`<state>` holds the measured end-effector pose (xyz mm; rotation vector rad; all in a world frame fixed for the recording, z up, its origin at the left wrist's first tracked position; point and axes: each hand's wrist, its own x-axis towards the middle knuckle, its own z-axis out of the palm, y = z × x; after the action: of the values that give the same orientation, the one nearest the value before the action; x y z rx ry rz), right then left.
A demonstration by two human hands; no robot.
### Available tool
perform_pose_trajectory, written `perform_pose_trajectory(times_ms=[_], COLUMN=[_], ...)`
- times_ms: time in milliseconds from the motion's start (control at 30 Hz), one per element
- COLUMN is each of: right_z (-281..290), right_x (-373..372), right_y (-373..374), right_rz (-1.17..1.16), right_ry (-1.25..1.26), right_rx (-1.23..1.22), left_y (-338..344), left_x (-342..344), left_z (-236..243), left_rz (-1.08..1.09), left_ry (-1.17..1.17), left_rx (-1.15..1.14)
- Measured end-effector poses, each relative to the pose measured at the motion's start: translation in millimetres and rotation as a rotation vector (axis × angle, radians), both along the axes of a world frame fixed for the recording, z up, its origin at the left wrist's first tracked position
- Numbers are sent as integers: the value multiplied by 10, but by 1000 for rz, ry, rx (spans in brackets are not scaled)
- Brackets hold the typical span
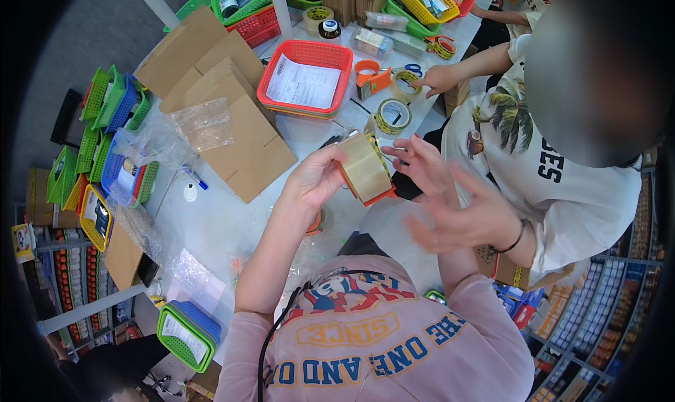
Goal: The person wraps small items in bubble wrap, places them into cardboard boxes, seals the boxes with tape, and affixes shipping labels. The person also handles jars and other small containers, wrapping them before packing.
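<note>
The person's left forearm reaches up and away from the near edge, and its hand (316,177) is closed around the left side of a tape roll (365,168) set in an orange dispenser, above the white counter (204,222). The right hand (418,161) is raised just right of the roll, loosely open with bent fingers; it looks empty, though whether a fingertip touches the tape cannot be told. A co-worker's blurred hand (457,222) spreads nearer, over the right forearm.

Farther off, one paper sheet (302,84) with a barcode and small, illegible print lies in a red basket (342,71). Large lettering crosses the pink shirt (351,332).

Right of the basket lie two more tape rolls (392,116), one orange dispenser (373,80) and one pair of blue-handled scissors (413,70). One blue pen (195,179) lies left of the cardboard (239,135).
</note>
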<state>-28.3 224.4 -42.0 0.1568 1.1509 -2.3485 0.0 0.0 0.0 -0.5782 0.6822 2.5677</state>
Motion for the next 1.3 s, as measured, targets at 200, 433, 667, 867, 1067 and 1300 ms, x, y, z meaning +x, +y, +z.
perform_pose_trajectory(times_ms=[200,433,667,867,1067,1300], right_z=[119,347,661,-325,-918,-969], right_x=[8,45,-297,92,646,1228], right_y=[34,-4,317,118,-25,-517], right_rz=[-151,71,228,-382,14,553], right_ry=[185,-746,-1392,-349,9,52], right_rx=[333,-510,-722,-241,-59,63], left_y=[32,167,676,1058,903,60], left_x=[-95,-58,-265,-316,116,1139], left_z=[52,187,251,181,49,-870], left_rz=[-130,-381,-262,-237,-57,194], left_ry=[43,399,488,548,990,700], left_rx=[-39,-18,117,120,-958,-1715])
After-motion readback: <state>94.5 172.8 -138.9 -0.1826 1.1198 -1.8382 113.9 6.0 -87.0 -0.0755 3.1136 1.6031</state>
